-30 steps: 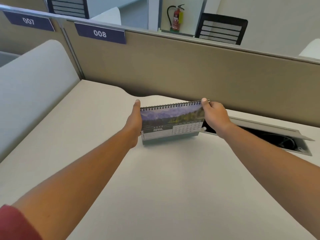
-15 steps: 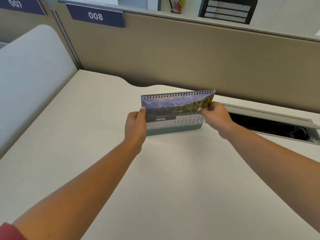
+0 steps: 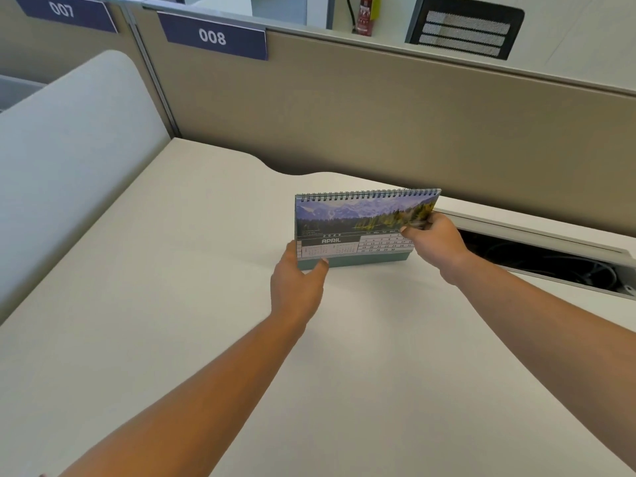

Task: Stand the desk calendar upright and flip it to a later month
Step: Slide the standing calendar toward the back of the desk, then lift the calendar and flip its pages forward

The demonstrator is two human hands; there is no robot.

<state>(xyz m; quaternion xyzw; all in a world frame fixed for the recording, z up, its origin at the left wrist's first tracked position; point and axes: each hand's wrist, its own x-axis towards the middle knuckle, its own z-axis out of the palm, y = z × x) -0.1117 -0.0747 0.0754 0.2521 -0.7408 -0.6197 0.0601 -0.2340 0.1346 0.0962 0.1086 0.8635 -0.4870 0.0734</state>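
The calendar (image 3: pixel 358 228) stands up on the desk (image 3: pixel 172 270), a bit above the middle of the frame. Its wire rings are along the top and its green base sits flat on the desk. So we think the first job, standing it up, is done.

The page in front says APRIL. That means the flip to a later month is not done yet.

Our left hand (image 3: pixel 297 282) is at the lower left corner of the calendar. The thumb presses on the front and the other fingers go behind, so it holds that corner steady.

Our right hand (image 3: pixel 435 241) is at the right edge of the calendar. Its fingers pinch the edge of the front page, and the page looks bent out a little there. We think this is the start of the flip.

What is left: lift the April page up and over the rings so a later month shows.

To the right of the frame, an open cable slot (image 3: pixel 550 259) sits in the desk, near the right hand.
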